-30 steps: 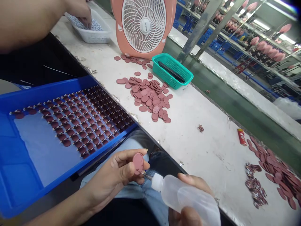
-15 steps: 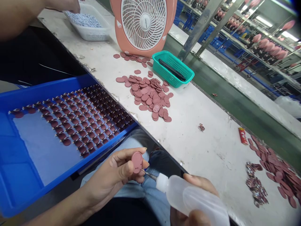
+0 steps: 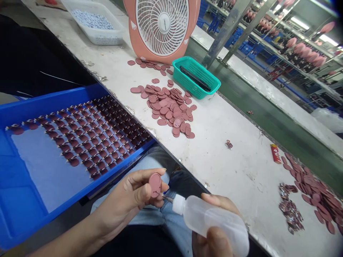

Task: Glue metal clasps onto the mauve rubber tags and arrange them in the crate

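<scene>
Blue tray (image 3: 18, 200): just beside the bench's (image 3: 214, 164) near edge; we see dark red pieces (image 3: 105, 132) in rows on it.
Left hand (image 3: 128, 196): our fingers pinch 1 oval piece (image 3: 154, 184), in front of the bench's near edge.
Oval pile (image 3: 168, 110): on the bench, between near edge and green basket (image 3: 187, 84).
Bottle (image 3: 197, 214): tilted, metal tip at the oval piece's lower edge; we cannot tell whether they touch.
Right hand (image 3: 217, 242): our fingers wrap the bottle.

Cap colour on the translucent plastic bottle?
The round plastic cap is white; best in head view.
</scene>
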Available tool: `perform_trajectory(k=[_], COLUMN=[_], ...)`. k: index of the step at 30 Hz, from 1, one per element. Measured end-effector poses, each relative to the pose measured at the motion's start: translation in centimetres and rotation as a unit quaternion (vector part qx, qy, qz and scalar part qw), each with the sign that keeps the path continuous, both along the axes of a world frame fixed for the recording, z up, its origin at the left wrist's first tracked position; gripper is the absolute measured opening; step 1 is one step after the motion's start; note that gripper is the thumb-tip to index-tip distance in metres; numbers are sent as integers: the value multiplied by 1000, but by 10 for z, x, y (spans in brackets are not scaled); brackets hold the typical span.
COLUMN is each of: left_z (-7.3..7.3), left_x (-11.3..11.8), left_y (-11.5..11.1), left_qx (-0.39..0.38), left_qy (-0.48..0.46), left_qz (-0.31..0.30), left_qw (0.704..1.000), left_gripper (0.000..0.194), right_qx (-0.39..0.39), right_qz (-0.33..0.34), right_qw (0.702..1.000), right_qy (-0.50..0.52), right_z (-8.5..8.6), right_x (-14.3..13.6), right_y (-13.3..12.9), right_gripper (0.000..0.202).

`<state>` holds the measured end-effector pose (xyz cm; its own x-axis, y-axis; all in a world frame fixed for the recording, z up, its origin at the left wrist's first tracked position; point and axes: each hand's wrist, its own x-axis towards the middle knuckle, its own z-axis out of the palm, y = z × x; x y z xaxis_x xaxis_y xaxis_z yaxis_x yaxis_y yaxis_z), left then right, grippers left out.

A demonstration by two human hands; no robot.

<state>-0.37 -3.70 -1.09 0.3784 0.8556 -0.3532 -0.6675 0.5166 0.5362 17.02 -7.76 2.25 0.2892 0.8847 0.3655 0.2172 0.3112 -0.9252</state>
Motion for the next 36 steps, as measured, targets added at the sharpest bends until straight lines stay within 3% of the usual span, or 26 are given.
perform_trajectory(k=[3,7,12,16,20,23,25,28,31,33,36], left_z=[5,8,7,9,15,22,27,29,21,14,4], left_x=[-2,-2,0,0,0,1,2,1,-4,-6,-9], left_y=[2,3,3,3,4,5,6,7,9,10,13], left_qx=[9,6,-8,-14,-26,-40,-56,-74,-59,-48,-53], left_qy=[-15,-10,8,13,19,27,40,61,70,71,76], left_qz=[0,1,-1,1,5,9,19,42,43,37,48], left_qw=[1000,1000,1000,1000,999,999,997,994,995,996,995], left_gripper=[34,35,37,38,36,38,40,40,35,38,33], right_qx=[8,-42,-15,-59,-1,-22,-84,-182,-216,-198,-171], right_qz=[24,-20,-54,-60,-42,-38,-16,43,95,103,72], right_qw=[1000,999,998,996,999,998,980,915,872,900,974], right_qy=[16,16,3,-6,-26,54,178,356,429,374,134], right_z=[-11,-19,-14,-5,-5,-7,-6,-2,0,-1,-6], right_x=[14,20,6,2,3,4,6,18,33,42,55], right_y=[0,-6,-8,-3,3,5,6,10,22,36,64], right_gripper=[34,44,37,39,30,28,35,60,59,45,49])
